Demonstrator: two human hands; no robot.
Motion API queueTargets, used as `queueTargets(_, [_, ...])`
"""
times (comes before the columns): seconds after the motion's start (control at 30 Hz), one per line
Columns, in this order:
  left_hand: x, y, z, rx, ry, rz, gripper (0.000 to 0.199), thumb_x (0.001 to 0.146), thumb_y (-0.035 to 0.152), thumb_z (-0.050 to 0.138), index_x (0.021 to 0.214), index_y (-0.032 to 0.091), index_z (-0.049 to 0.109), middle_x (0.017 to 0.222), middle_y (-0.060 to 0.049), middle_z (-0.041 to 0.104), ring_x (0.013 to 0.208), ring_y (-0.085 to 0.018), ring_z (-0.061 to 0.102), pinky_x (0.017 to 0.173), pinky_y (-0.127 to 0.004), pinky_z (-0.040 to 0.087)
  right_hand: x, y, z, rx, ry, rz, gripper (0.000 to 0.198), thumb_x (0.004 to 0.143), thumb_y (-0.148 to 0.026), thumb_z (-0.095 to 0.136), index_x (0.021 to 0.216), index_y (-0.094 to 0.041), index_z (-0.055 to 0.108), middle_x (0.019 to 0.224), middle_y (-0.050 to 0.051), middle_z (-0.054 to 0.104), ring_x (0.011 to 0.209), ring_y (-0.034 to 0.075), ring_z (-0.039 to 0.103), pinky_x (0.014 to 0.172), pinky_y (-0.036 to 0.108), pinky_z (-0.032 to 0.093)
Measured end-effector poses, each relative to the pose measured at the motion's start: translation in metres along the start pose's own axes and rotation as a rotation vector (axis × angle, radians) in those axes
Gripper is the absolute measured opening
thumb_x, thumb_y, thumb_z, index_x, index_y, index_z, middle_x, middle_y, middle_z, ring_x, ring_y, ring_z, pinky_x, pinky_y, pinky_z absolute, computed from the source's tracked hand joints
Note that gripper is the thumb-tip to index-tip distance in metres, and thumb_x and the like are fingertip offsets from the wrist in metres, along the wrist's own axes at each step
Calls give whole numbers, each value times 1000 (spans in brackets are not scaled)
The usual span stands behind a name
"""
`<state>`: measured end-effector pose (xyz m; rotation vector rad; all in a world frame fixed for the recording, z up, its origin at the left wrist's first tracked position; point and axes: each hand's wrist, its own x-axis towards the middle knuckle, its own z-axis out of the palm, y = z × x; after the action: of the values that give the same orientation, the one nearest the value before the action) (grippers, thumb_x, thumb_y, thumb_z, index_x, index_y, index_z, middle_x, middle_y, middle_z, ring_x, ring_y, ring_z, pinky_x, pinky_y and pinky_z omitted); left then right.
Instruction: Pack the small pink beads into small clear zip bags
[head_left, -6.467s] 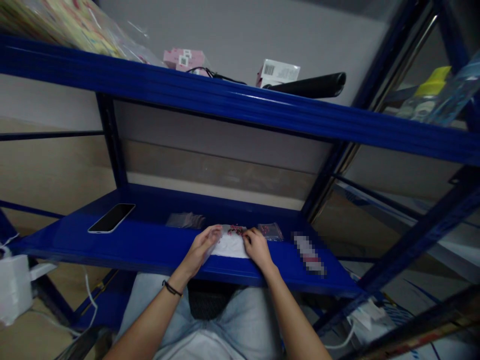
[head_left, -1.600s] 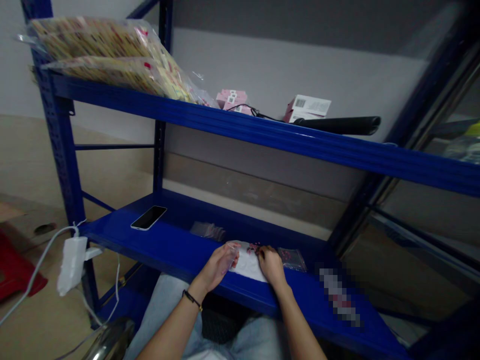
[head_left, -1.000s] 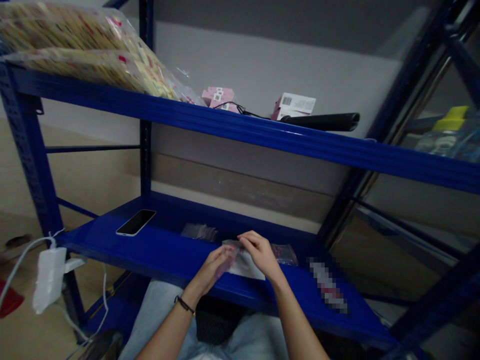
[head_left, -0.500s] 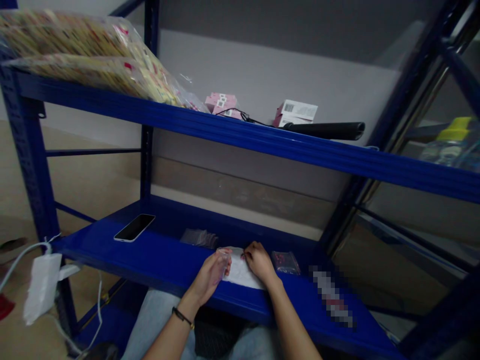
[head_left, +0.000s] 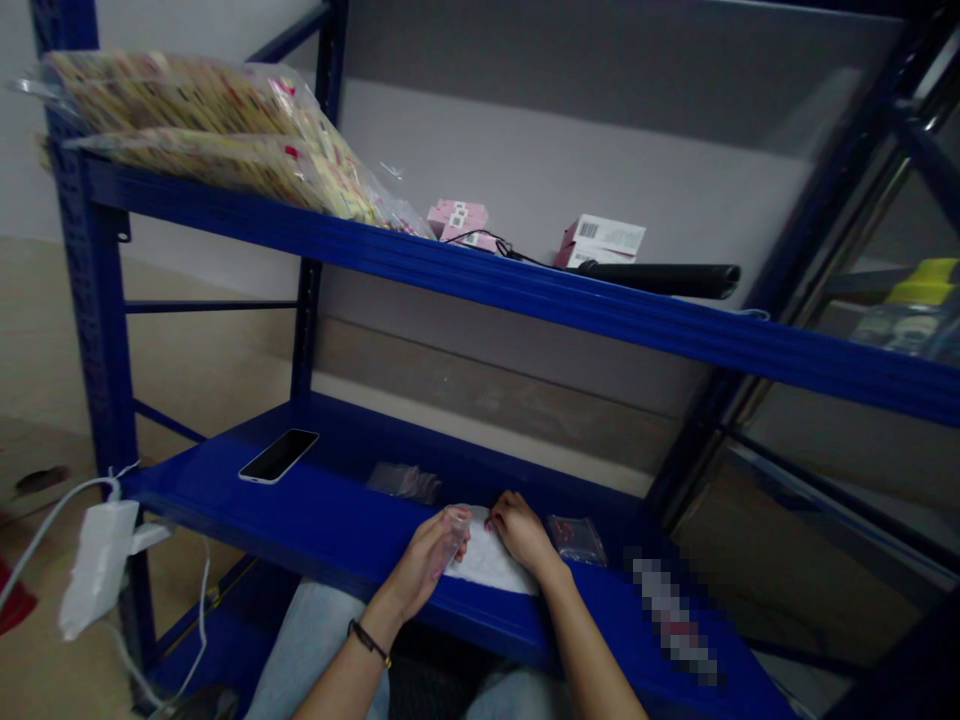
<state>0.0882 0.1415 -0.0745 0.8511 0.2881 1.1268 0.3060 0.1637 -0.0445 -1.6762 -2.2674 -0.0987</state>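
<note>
My left hand (head_left: 414, 568) is closed round a small clear plastic bag (head_left: 456, 527), held upright over the left edge of a white sheet (head_left: 491, 572). My right hand (head_left: 523, 532) rests at the sheet's far right part, fingers curled together and pointing down. Something small and reddish shows by its fingertips, too small to name. Just right of that hand lies a clear bag (head_left: 576, 540) with small red pieces inside. Beyond my left hand, several small clear bags (head_left: 405, 482) lie overlapping on the blue shelf (head_left: 337, 520).
A phone (head_left: 279, 456) lies at the shelf's left. A blurred-out item (head_left: 675, 615) is at the right. The upper shelf (head_left: 480, 275) carries bulky plastic packs (head_left: 195, 120), pink boxes (head_left: 459, 215), white boxes (head_left: 604, 238) and a black tube (head_left: 664, 280). A white power strip (head_left: 97, 570) hangs at left.
The view has shifted slightly, so everything sits a little more to the right and lower. Both hands keep nearly the same places, the left still holding the bag.
</note>
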Motion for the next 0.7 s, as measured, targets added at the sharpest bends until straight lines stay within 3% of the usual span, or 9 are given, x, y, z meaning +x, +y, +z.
queueTargets(0.1, [0, 0, 0, 23, -1, 8, 36, 90, 43, 64, 109, 13, 70, 87, -9, 65, 74, -17, 59, 70, -28, 41, 3, -2, -11, 137, 68, -6, 23, 91, -12, 48, 84, -17, 69, 97, 8, 63, 95, 19, 57, 90, 28, 41])
queueTargets(0.23, [1, 1, 2, 42, -4, -5, 38, 90, 44, 64, 110, 12, 70, 87, -9, 66, 73, -16, 59, 68, -27, 41, 9, -24, -41, 490, 203, -34, 19, 93, -24, 53, 85, -17, 69, 96, 7, 63, 93, 19, 58, 86, 29, 44])
queueTargets(0.33, [1, 1, 3, 33, -7, -22, 39, 89, 44, 66, 112, 13, 69, 89, -9, 67, 74, -16, 60, 68, -26, 42, 10, -51, -62, 692, 174, -107, 19, 92, -32, 58, 89, -18, 70, 98, 5, 63, 90, 17, 59, 81, 28, 45])
queueTargets(0.43, [0, 1, 2, -6, -20, -6, 36, 88, 43, 67, 110, 14, 70, 88, -8, 67, 75, -16, 61, 69, -26, 43, 7, -72, -72, 734, 98, -177, 16, 92, -29, 59, 89, -20, 72, 97, 4, 63, 89, 16, 60, 78, 26, 45])
queueTargets(0.57, [-3, 2, 2, -43, -43, -4, 34, 88, 42, 67, 108, 15, 71, 91, -8, 69, 78, -17, 62, 73, -27, 45, -10, -79, -75, 703, 39, -201, 20, 91, -19, 55, 99, -23, 73, 103, 4, 61, 95, 16, 59, 84, 27, 45])
queueTargets(0.7, [-7, 16, 9, 52, -181, -141, 46, 90, 55, 58, 108, 14, 71, 99, -12, 69, 89, -23, 63, 83, -33, 46, -37, -82, -76, 667, 18, -166, 14, 89, -20, 58, 90, -22, 72, 110, 3, 59, 99, 16, 58, 90, 28, 43])
